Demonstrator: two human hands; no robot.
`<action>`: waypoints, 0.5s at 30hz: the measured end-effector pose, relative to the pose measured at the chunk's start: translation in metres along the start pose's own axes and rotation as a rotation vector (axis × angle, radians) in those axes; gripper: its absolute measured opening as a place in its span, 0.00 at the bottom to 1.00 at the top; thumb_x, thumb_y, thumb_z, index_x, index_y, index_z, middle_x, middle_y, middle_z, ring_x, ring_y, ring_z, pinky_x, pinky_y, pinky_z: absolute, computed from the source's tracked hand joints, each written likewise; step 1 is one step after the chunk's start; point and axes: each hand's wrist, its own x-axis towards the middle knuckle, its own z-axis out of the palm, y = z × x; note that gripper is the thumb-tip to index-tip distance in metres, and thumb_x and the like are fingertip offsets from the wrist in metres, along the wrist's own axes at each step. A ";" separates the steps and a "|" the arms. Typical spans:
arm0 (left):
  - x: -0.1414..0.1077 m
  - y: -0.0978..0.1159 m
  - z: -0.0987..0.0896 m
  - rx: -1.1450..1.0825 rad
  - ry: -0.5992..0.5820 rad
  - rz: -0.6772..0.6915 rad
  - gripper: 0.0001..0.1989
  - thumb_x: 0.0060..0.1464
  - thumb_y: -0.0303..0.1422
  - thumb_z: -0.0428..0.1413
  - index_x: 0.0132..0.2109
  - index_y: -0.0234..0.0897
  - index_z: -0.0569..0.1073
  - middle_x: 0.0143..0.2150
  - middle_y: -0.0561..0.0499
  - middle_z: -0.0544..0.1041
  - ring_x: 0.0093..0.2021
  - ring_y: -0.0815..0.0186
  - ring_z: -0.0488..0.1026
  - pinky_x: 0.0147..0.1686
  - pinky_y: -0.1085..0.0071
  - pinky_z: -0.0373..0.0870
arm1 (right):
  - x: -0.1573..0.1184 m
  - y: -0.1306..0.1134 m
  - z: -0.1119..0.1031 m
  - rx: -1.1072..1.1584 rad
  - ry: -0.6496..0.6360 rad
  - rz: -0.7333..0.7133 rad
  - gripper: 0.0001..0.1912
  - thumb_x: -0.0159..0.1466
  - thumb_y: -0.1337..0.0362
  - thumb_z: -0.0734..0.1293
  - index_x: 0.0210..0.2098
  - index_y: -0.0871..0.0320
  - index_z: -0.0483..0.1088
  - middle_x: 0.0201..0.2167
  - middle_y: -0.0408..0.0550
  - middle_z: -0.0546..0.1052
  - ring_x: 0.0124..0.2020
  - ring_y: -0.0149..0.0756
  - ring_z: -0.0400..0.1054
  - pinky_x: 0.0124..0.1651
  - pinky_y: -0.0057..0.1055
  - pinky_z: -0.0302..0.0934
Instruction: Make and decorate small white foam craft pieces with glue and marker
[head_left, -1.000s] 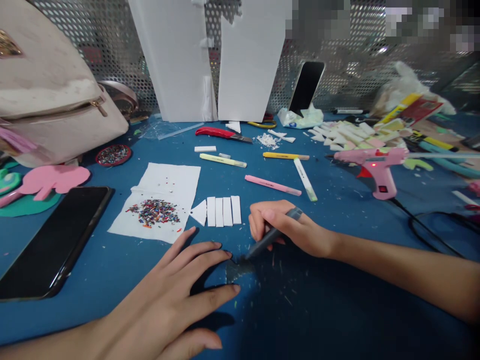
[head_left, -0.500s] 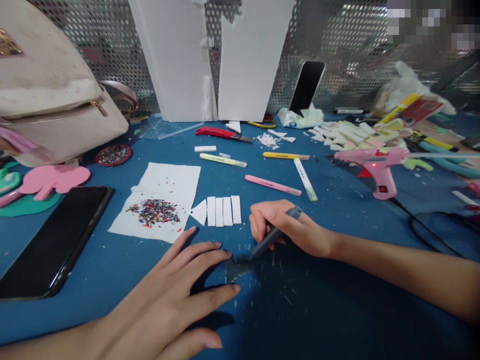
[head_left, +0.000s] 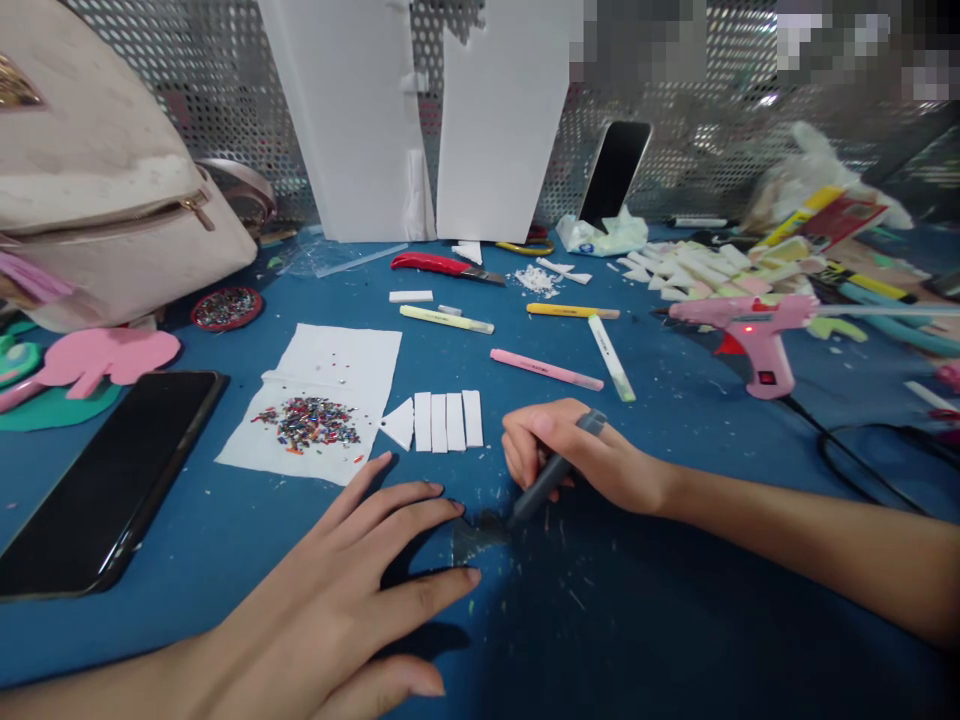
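Observation:
My right hand [head_left: 577, 455] is closed around a dark grey marker [head_left: 541, 492], its tip angled down to the blue tabletop. Beside that tip lies a small dark, see-through patch [head_left: 480, 537], perhaps a piece of film; I cannot tell exactly. My left hand [head_left: 345, 580] is spread with nothing in it, index and middle fingertips close to the patch's left edge. Just beyond the fingers, several white strips [head_left: 448, 422] stand in a row next to a white triangular piece [head_left: 401, 427] with a small dot. Mixed beads [head_left: 319, 425] are heaped on a white paper sheet [head_left: 367, 355].
Highlighters, including a pink one [head_left: 546, 369], lie beyond my hands, with a red-handled cutter [head_left: 442, 265] farther back. A pink glue gun [head_left: 750, 325] with a cord stands right. A black phone [head_left: 112, 480] and a backpack [head_left: 112, 190] are left. White boards [head_left: 360, 130] stand behind.
The marker and my right hand have shifted slightly to the right, moving the tip along the patch's right end. My left hand has stayed put.

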 end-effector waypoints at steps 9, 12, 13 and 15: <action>0.001 -0.002 -0.001 0.009 -0.034 0.039 0.24 0.68 0.51 0.43 0.64 0.51 0.67 0.65 0.49 0.67 0.68 0.55 0.59 0.69 0.43 0.41 | -0.001 0.000 0.000 -0.021 0.005 0.014 0.29 0.73 0.49 0.54 0.25 0.63 0.68 0.23 0.45 0.69 0.21 0.26 0.63 0.23 0.23 0.55; 0.001 -0.002 -0.001 0.006 -0.001 0.009 0.24 0.69 0.51 0.42 0.63 0.52 0.68 0.65 0.50 0.67 0.68 0.56 0.59 0.70 0.43 0.40 | -0.001 0.000 0.000 -0.021 0.006 0.010 0.29 0.74 0.49 0.55 0.25 0.62 0.67 0.23 0.44 0.69 0.22 0.26 0.63 0.23 0.23 0.55; 0.001 -0.002 -0.001 0.007 -0.007 0.014 0.24 0.68 0.52 0.42 0.63 0.52 0.68 0.65 0.49 0.67 0.68 0.55 0.59 0.69 0.42 0.41 | -0.001 0.000 0.000 -0.024 0.011 0.009 0.28 0.74 0.50 0.55 0.25 0.62 0.67 0.24 0.44 0.69 0.22 0.26 0.63 0.23 0.23 0.54; 0.001 -0.004 -0.003 0.013 -0.040 0.045 0.24 0.68 0.51 0.44 0.64 0.51 0.67 0.65 0.48 0.67 0.67 0.54 0.60 0.69 0.40 0.42 | 0.000 0.000 0.000 -0.019 0.008 -0.001 0.28 0.74 0.50 0.55 0.26 0.63 0.67 0.24 0.44 0.69 0.22 0.25 0.63 0.24 0.23 0.55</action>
